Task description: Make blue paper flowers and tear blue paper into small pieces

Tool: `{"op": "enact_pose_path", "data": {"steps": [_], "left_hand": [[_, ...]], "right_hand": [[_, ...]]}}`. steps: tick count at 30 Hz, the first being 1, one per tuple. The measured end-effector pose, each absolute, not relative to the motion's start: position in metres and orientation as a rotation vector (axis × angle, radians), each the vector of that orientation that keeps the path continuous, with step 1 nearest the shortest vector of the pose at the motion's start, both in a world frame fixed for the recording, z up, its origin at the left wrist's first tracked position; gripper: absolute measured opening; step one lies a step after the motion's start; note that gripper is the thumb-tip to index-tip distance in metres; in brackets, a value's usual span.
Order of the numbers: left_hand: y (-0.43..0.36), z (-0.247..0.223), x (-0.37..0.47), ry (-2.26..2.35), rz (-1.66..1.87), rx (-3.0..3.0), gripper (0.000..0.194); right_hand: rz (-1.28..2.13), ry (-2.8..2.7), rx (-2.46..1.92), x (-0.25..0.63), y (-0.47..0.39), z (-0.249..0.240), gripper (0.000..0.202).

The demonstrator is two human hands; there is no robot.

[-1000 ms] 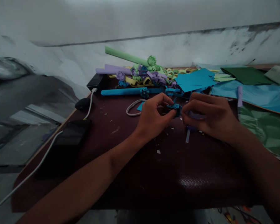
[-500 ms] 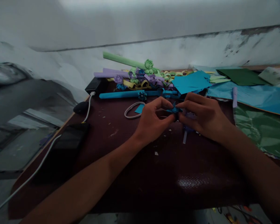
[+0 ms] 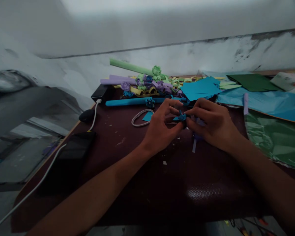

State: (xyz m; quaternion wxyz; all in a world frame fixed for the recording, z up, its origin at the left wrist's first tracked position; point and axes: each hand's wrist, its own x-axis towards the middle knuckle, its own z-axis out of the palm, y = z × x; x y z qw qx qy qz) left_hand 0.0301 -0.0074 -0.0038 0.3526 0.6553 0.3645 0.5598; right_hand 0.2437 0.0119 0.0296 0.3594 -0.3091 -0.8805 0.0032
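Between my two hands is a small blue paper flower (image 3: 181,116), with pointed petals showing. My left hand (image 3: 163,123) pinches it from the left, thumb below and index finger raised a little off it. My right hand (image 3: 210,123) closes its thumb and fingertips on the flower's right side. Beneath the right hand lies a purple tape dispenser or similar purple item (image 3: 198,134), mostly hidden, with a pale strip (image 3: 194,146) sticking out toward me. A blue paper square (image 3: 147,116) and a whitish loop band (image 3: 135,123) lie left of my left hand.
Behind the hands lie a blue paper tube (image 3: 125,102), a heap of purple, green and yellow paper flowers (image 3: 158,85) and blue sheets (image 3: 200,88). Wrapped green paper (image 3: 275,137) covers the right side. A black phone (image 3: 76,147), white cable (image 3: 51,164) and mouse (image 3: 87,115) sit left.
My left index finger has lifted away from the blue flower, so more of it shows. The flower has shifted slightly left and turned. Both hands otherwise stay in place.
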Motion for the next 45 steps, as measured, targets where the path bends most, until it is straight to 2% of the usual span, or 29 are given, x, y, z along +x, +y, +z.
{"op": "enact_pose_path", "data": {"steps": [4,28,30,34,36,45], "left_hand": [[-0.0055,-0.0048,0.0288,0.933,1.432,1.719,0.021],[0.0007,-0.0029,0.0276,0.840,1.341,1.652,0.016],[-0.0002,-0.0020,0.0270,0.858,1.336,1.644,0.020],[-0.0002,-0.0021,0.0245,0.921,1.353,1.581,0.043],[0.0009,-0.0032,0.0234,0.935,1.367,1.542,0.048],[0.0001,-0.0018,0.0247,0.979,1.414,1.602,0.024]], "right_hand": [[0.019,-2.217,-0.790,0.2398,0.0098,0.0285,0.015],[0.118,-2.120,-0.863,0.2353,0.0082,0.0298,0.014],[0.134,-2.142,-0.840,0.2373,0.0089,0.0301,0.013],[0.159,-2.156,-0.776,0.2412,0.0093,0.0313,0.017],[0.171,-2.144,-0.710,0.2418,0.0094,0.0311,0.019],[0.294,-2.075,-0.763,0.2415,0.0113,0.0333,0.018]]}}
